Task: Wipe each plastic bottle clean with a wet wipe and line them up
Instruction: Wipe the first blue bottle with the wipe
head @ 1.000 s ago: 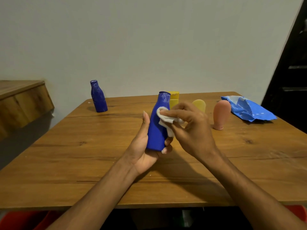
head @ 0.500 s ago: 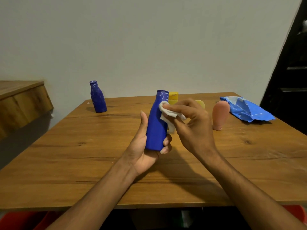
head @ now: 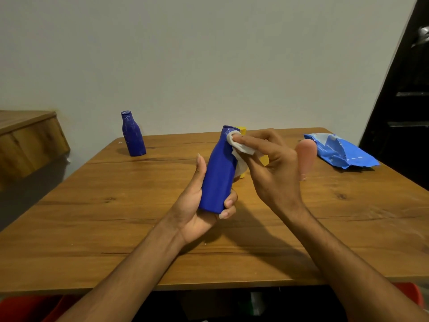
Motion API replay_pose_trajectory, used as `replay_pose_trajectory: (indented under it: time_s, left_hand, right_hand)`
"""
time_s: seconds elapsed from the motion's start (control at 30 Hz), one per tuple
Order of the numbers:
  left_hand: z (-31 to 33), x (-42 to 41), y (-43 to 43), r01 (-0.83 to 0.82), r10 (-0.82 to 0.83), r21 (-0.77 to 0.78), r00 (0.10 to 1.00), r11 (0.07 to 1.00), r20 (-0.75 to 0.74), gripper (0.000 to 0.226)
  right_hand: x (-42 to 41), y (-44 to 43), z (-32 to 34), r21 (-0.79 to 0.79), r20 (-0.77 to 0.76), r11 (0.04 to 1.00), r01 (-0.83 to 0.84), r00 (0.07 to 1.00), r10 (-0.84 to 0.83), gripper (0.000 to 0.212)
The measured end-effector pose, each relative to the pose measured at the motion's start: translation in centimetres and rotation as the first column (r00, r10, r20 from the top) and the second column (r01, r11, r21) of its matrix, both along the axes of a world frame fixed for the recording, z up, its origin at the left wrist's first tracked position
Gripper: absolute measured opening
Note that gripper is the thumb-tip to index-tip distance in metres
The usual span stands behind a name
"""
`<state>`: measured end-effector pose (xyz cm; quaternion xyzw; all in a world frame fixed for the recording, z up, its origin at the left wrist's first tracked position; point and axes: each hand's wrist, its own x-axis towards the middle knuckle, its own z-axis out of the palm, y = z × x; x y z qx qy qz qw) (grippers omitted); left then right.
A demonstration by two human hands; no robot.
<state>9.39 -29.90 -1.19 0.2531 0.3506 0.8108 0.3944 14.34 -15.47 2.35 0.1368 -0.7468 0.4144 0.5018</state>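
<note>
Centre frame: left hand [head: 197, 205] grips blue bottle [head: 218, 177] round its lower body, fingers curled, bottle tilted slightly and held above wooden table [head: 92, 228]. Right hand [head: 274, 173] pinches white wet wipe [head: 239, 147] and presses it to the bottle's neck. Second blue bottle [head: 133, 135] stands upright, upper left. Pink bottle [head: 305, 156] and blue wipe pack [head: 341, 152] at right.

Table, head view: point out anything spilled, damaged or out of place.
Nothing is spilled or tipped. The far blue bottle at the left is covered in pale streaks, so it looks dirty or scuffed. The wipe pack at far right lies crumpled.
</note>
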Motion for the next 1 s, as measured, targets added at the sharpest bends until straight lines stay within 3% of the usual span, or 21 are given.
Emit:
replay_pose_trajectory:
  time_s: [0.17,0.3,0.43,0.6,0.73,0.87,1.0]
  left_hand:
    - [0.09,0.29,0.17,-0.059,0.054,-0.076,0.997,0.995,-0.062,0.064]
    - [0.24,0.33,0.12,-0.103,0.095,-0.104,0.993,0.989,-0.072,0.060]
    - [0.12,0.40,0.27,-0.129,0.112,-0.160,0.988,0.979,-0.110,0.064]
    - [0.08,0.40,0.25,-0.196,0.164,-0.183,0.971,0.963,-0.175,0.066]
    - [-0.01,0.65,0.50,-0.162,0.140,-0.180,0.982,0.970,-0.128,0.064]
    - [0.06,0.66,0.29,-0.087,0.083,-0.111,0.996,0.990,-0.045,0.061]
    - [-0.03,0.42,0.30,-0.020,0.020,-0.046,1.000,0.999,-0.013,0.064]
  right_hand:
    - [-0.26,0.28,0.09,0.037,-0.020,0.997,0.063,0.998,-0.062,0.028]
    - [-0.42,0.20,-0.38,0.249,-0.001,0.962,0.114,0.993,-0.117,0.030]
    - [-0.59,0.27,-0.44,0.204,-0.010,0.962,0.182,0.983,-0.184,0.027]
    - [-0.70,0.37,-0.77,0.332,-0.041,0.921,0.206,0.978,-0.204,0.030]
    - [-0.84,0.81,-0.59,0.253,-0.017,0.947,0.198,0.980,-0.200,0.026]
    - [-0.45,0.27,-0.24,0.336,-0.024,0.934,0.122,0.992,-0.121,0.031]
    - [-0.36,0.29,0.02,0.103,0.017,0.992,0.071,0.997,-0.073,0.029]
